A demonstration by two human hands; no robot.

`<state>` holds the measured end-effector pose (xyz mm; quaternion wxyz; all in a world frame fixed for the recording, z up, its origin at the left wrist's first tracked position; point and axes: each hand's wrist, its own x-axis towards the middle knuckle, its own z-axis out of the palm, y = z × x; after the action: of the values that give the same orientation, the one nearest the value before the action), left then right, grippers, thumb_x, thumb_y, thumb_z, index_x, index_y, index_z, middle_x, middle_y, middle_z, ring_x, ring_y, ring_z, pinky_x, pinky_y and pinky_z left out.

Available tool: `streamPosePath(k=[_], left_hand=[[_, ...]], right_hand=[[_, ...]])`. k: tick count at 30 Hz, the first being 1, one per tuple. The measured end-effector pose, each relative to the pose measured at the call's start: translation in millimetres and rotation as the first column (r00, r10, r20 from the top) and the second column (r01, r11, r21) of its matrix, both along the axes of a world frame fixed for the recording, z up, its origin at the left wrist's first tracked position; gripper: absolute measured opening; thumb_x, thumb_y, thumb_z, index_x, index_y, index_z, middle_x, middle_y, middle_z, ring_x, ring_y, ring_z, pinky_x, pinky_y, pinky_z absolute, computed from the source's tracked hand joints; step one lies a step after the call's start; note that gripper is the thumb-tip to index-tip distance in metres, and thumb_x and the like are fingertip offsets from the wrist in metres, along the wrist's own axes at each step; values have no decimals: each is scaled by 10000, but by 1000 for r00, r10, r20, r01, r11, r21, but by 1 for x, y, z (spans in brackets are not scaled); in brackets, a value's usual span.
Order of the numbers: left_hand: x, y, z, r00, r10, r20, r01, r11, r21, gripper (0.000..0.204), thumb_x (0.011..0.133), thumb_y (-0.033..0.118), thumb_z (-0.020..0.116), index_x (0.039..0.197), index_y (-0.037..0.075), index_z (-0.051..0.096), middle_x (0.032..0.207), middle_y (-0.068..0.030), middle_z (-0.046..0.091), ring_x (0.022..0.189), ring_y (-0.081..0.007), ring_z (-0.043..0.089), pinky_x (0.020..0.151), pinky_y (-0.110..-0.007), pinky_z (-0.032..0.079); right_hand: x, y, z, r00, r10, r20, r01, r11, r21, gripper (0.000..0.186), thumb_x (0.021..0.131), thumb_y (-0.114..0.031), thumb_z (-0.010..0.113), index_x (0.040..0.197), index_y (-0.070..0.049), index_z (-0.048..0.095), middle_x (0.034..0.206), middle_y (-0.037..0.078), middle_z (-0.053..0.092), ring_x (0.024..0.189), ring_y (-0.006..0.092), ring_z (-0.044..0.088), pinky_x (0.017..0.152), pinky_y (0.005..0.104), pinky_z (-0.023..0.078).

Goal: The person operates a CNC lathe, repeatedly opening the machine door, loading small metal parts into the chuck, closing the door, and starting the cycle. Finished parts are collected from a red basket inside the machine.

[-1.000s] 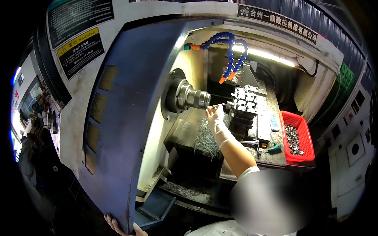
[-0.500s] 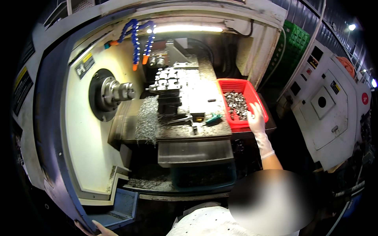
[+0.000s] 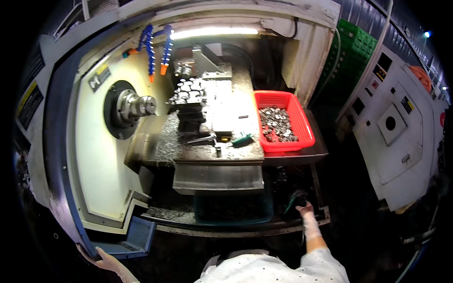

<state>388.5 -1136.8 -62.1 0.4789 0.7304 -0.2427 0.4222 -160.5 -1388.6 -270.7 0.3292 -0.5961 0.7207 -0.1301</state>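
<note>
My left hand [image 3: 107,261], in a pale glove, grips the lower edge of the blue machine door [image 3: 71,207], thumb on one side and fingers on the other. Low on the right, my gloved right hand [image 3: 307,210] is closed around a dark tool with a green part [image 3: 293,202]; its exact kind is too dark to make out. Above that hand, a red plastic basket [image 3: 306,129] holds many small metal parts [image 3: 278,123]. It rests on a ledge beside the machine's bed.
A lathe chuck [image 3: 134,107] faces a block of tool holders [image 3: 188,94]. Metal chips [image 3: 165,144] are heaped beside it. A green-handled tool [image 3: 241,140] and a wrench-like tool [image 3: 202,139] lie on the bed. Blue coolant hoses [image 3: 150,49] hang above. A teal bin [image 3: 233,218] sits below.
My right hand has left the red basket, come down toward me and taken hold of the dark green tool. My left hand stays at the door edge. The whole view has shifted slightly.
</note>
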Motion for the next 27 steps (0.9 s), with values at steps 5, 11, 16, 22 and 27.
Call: streamPosePath(k=[5, 11, 16, 22, 27], left_hand=[[-4, -3, -1, 999, -47, 4, 47, 999, -23, 495, 641, 19, 407, 1126, -28, 321, 1153, -170, 342, 1060, -271, 335, 905, -350, 224], [-5, 1, -1, 997, -78, 7, 78, 997, 13, 501, 612, 5, 412, 1104, -43, 326, 1138, -189, 338, 1065, -304, 315, 903, -382, 213], [-7, -15, 1, 989, -127, 70, 124, 991, 50, 507, 620, 24, 440, 1107, -39, 317, 1142, -179, 332, 1075, -300, 299, 909, -386, 207], [-3, 0, -5, 989, -142, 30, 141, 989, 45, 493, 637, 78, 445, 1104, -19, 321, 1159, -162, 307, 1088, -305, 267, 903, -409, 195], [-6, -2, -1, 989, -149, 27, 147, 988, 45, 513, 591, -33, 409, 1097, -16, 324, 1154, -157, 311, 1087, -304, 268, 902, -413, 196]], right_hand=[[50, 29, 140, 357, 69, 931, 162, 978, -134, 364, 708, -149, 458, 1025, 24, 406, 864, 140, 497, 825, 229, 478, 758, 359, 367], [299, -17, 221, -226, -197, 954, -456, 887, 75, 243, 785, -244, 410, 817, -4, 388, 758, 135, 489, 711, 233, 506, 689, 362, 421], [479, -92, 209, -103, 6, 995, 43, 999, -2, 407, 803, -398, 331, 646, -33, 419, 493, 75, 459, 365, 166, 431, 354, 277, 377], [535, -83, 208, -40, -96, 995, 155, 983, 101, 457, 797, -415, 330, 587, -19, 418, 448, 57, 419, 316, 159, 384, 302, 270, 332], [539, -82, 213, 46, -143, 989, 153, 979, 134, 426, 787, -421, 344, 582, -52, 405, 446, 42, 405, 313, 151, 376, 319, 273, 341]])
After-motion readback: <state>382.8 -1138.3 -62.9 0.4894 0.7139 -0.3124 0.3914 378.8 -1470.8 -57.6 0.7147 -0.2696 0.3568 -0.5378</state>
